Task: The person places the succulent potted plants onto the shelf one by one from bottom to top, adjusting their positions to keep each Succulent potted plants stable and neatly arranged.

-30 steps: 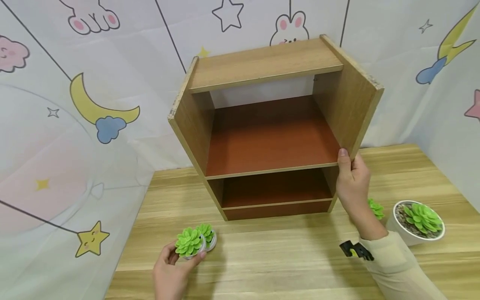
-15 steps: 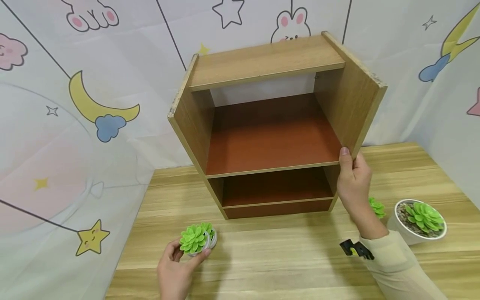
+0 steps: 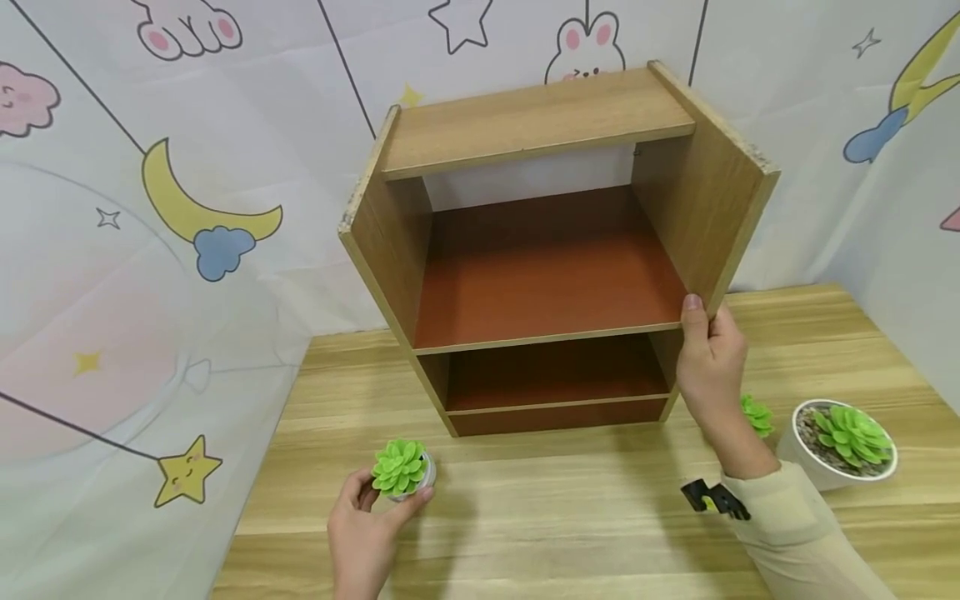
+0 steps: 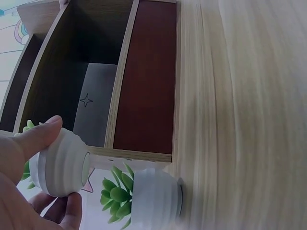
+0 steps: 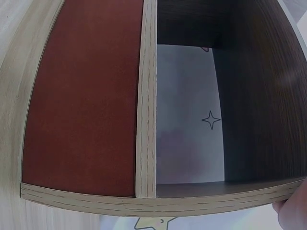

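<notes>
The left hand (image 3: 365,529) has moved its small plant (image 3: 398,467) closer to the shelf (image 3: 555,275). Its fingers (image 4: 72,211) pinch the white pot (image 4: 64,165), likely light, hard and smooth; hold its round sides. Another plant (image 4: 156,199) sits near them. The right hand (image 3: 712,367) grips the shelf

Wooden table (image 3: 562,508), pale streaked grain | on it: 1 open-fronted cabinet (image 3: 547,271), upright | near cabinet's left front: 1 small potted succulent (image 4: 154,199), white pot, upright | right: 1 larger potted succulent (image 3: 843,446), upright | just beside: 1 partly hidden succulent (image 3: 758,415), base unseen
</notes>
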Tool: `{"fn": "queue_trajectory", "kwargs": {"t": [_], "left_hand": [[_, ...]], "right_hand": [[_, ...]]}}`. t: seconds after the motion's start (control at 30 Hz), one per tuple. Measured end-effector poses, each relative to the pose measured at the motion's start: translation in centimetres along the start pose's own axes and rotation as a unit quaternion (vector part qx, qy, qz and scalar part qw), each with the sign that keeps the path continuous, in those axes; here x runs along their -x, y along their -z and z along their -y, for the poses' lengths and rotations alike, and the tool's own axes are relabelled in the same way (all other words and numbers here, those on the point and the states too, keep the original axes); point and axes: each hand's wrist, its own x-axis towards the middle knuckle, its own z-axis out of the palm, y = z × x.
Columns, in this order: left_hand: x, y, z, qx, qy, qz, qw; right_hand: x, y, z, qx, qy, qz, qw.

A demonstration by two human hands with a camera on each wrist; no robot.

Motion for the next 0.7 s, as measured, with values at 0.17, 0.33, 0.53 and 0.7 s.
{"fn": "queue_trajectory", "kwargs": {"t": [0.17,0.33,0.53,0.7], "left_hand": [[-0.03,0.09,-0.17,-0.006,-0.002,0.005,1.0],[-0.31,0.09,-0.19,-0.005,-0.003,0.01,0.9999],[-0.34,-0.35,-0.18,-0.004,0.0,0.013,0.9999],[-0.23,-0.69,-0.08,0.001,-0.006,0.011,0.9999]], "right_hand": [[0.32,0.06,-0.05,0.002,-0.009,0.002,1.0],[0.23,0.07,-0.05,0.002,-0.007,-0.001,1.0],[-0.12,-0.14,0.0,-0.005,0.003,-0.001,1.0],[-0.06,-0.17,-0.06,-0.001,0.009,-0.006,0.9999]]}}
